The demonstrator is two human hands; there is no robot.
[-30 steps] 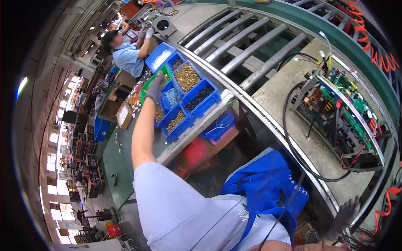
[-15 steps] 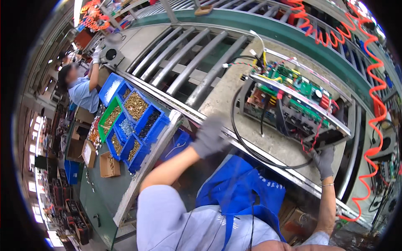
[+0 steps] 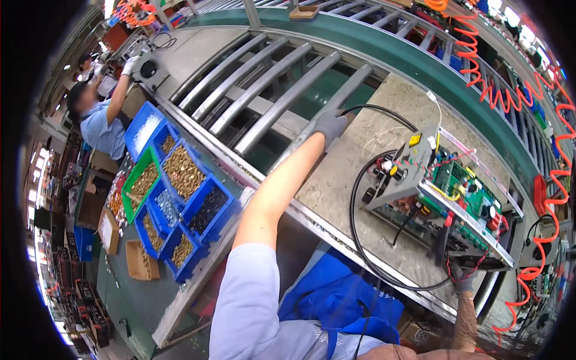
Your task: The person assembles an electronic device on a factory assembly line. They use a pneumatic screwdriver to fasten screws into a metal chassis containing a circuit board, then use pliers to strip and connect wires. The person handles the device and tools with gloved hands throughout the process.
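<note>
The left hand (image 3: 330, 127) has its grip closed around a black cable (image 3: 367, 107). The right hand (image 3: 464, 281) touches the open machine (image 3: 445, 198) on the counter (image 3: 330, 192); I can't tell its grip.

Wearer's hands (image 3: 330, 126): two showed (one left, one right)
Chassis (image 3: 447, 203) at right hand (image 3: 465, 280): one stood
Green bin (image 3: 126, 201): one showed
</note>
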